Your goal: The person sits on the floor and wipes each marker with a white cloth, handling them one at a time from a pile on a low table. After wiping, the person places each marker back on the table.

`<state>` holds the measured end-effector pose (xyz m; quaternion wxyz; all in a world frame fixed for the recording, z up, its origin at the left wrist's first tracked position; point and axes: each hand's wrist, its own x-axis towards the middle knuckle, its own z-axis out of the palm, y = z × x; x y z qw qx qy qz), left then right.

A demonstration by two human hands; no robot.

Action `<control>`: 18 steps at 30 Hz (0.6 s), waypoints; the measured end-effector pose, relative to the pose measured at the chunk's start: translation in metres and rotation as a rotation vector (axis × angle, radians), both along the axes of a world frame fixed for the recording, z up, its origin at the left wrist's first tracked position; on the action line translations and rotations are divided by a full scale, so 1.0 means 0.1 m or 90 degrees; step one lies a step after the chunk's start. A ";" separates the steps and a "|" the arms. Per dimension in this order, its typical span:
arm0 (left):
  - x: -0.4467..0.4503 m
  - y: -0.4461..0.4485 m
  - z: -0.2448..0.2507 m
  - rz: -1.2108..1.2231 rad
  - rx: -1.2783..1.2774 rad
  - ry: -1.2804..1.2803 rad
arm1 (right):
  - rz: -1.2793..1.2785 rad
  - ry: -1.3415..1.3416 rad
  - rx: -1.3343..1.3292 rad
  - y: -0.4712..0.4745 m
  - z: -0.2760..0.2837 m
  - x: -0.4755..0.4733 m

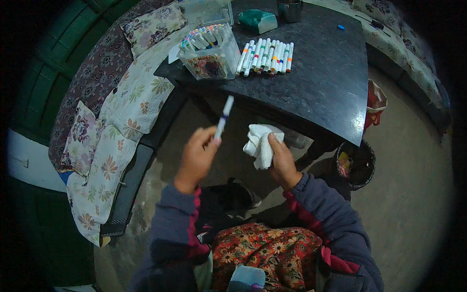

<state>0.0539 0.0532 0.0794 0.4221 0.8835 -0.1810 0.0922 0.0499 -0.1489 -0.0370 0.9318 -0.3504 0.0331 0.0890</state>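
Observation:
My left hand [199, 155] grips the lower end of a white marker pen [227, 109] with a dark blue or purple band. The pen points up and away from me, slightly blurred, in front of the table's near edge. To its right, my right hand [282, 160] holds a bunched white cloth [261, 144]. Pen and cloth are apart. Beyond my hands, a row of white marker pens [268, 54] with coloured bands lies on the dark table [310, 87]. Beside the row, a clear plastic box [233, 54] holds many more markers standing on end.
A green and white packet [257, 20] and a metal cup [290, 11] stand at the table's back. A blue cap [341, 27] lies at the right. A waste bin [370, 164] and a red bag [374, 104] sit by the right corner. A cushioned sofa [116, 146] runs along the left.

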 end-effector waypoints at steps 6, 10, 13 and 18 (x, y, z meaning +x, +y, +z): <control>1.00 -0.61 0.45 0.032 0.146 -0.243 | 0.088 -0.021 -0.035 0.13 -0.16 -0.12; 1.70 -1.06 0.42 0.094 0.360 -0.292 | 0.101 -0.032 -0.076 0.14 -0.19 -0.10; 2.03 -1.21 0.30 0.087 0.427 -0.298 | 0.121 -0.013 -0.085 0.11 -0.15 -0.08; 2.20 -1.27 0.23 0.082 0.453 -0.252 | 0.125 0.025 -0.013 0.04 -0.03 -0.12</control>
